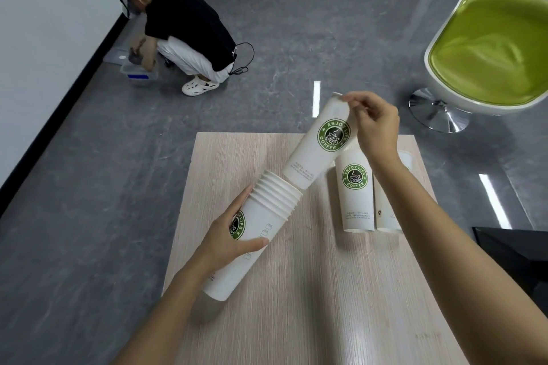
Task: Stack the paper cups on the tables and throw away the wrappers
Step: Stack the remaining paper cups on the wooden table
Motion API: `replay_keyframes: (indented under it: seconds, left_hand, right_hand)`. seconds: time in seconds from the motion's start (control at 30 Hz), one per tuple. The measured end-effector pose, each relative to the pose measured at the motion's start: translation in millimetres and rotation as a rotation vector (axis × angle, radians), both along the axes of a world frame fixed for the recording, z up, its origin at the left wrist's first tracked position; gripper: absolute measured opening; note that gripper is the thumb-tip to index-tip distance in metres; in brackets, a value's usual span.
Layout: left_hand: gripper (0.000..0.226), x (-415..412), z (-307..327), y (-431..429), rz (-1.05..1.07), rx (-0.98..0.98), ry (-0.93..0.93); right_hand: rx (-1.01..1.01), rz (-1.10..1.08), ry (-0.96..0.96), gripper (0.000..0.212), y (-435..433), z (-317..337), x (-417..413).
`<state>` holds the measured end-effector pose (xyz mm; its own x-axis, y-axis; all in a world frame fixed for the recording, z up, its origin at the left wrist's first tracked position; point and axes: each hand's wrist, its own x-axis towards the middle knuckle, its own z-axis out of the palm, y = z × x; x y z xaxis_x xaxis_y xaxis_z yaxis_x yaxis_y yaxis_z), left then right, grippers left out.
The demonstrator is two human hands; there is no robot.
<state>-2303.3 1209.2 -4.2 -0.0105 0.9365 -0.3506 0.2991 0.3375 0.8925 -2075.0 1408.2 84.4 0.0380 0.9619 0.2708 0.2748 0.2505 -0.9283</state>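
Note:
My left hand (229,235) grips a tilted stack of several white paper cups (261,225) with green coffee logos, rims pointing up and to the right. My right hand (375,124) pinches the base end of another white paper cup (318,147), held upside down at a slant with its open mouth just above the stack's rims. Two more cups stand upside down on the pale wooden table (311,290): one (355,192) in plain view, a second (387,213) partly hidden behind my right forearm. No wrappers are visible.
A green-and-white swivel chair (492,50) stands at the far right. A person (184,35) crouches on the grey floor by the left wall over a plastic box (139,74). A black object (516,249) lies at the table's right edge.

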Motion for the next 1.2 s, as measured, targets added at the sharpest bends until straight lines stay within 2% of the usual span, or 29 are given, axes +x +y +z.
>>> replay_keyframes:
  seconds: [0.5,0.73,1.2]
  left_hand:
    - [0.106,9.4,5.5,-5.4,-0.038,0.026,0.007]
    - [0.106,11.6,7.3,-6.1,-0.045,0.044,0.006]
    - [0.107,19.4,12.3,-8.8,-0.038,0.059,-0.003]
  right_hand:
    - [-0.200,0.215,0.077,0.027,-66.5,-23.3,-19.8]
    - [-0.228,0.307,0.041,0.023,-83.8,-23.4,-27.9]
    - [-0.271,0.341,-0.003,0.022,-112.9,-32.1,-39.7]
